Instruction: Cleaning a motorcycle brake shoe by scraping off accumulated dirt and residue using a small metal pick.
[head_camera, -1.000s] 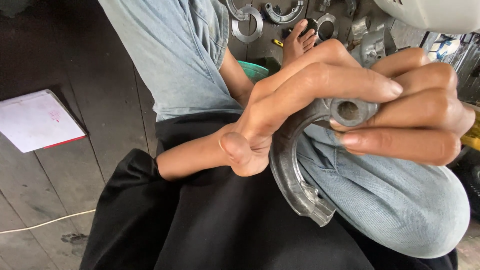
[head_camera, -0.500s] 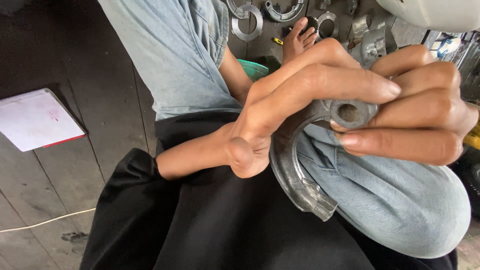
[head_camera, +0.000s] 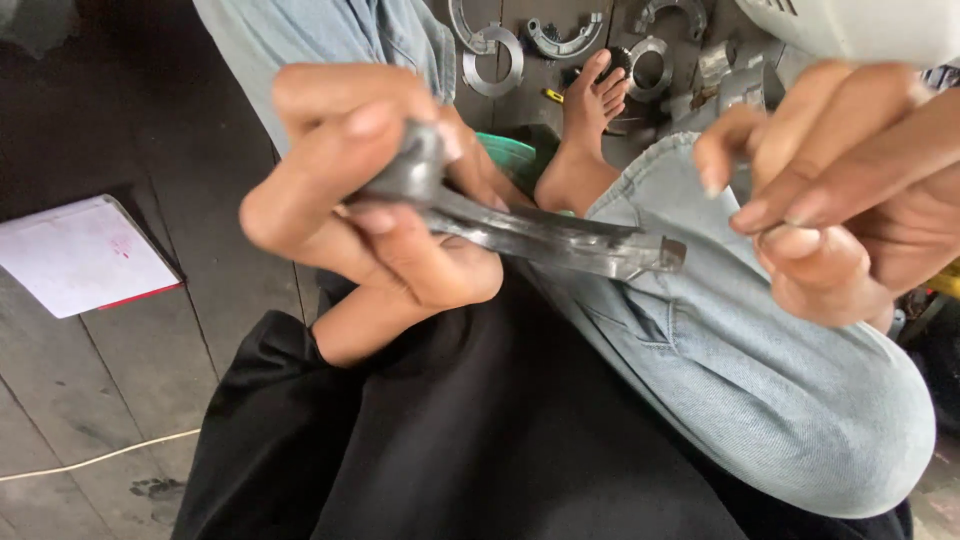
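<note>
The left hand is raised in front of the lap, wrist bent, its fingers curled tight around the thick end of a grey curved metal part — thumb underneath, the other fingers wrapped over the top. The part juts out to the right from that fist, its squared-off free end hanging over the knee of the light blue jeans. The right hand hovers just beside that free end, apart from it, fingers loosely bent and pinched toward the thumb; motion blur makes it hard to tell whether anything small sits between the fingertips. Below the hands lies black cloth across the lap. Further off a bare foot rests on the dark plank floor among metal rings and half-rings, and a white notepad lies to the left.
</note>
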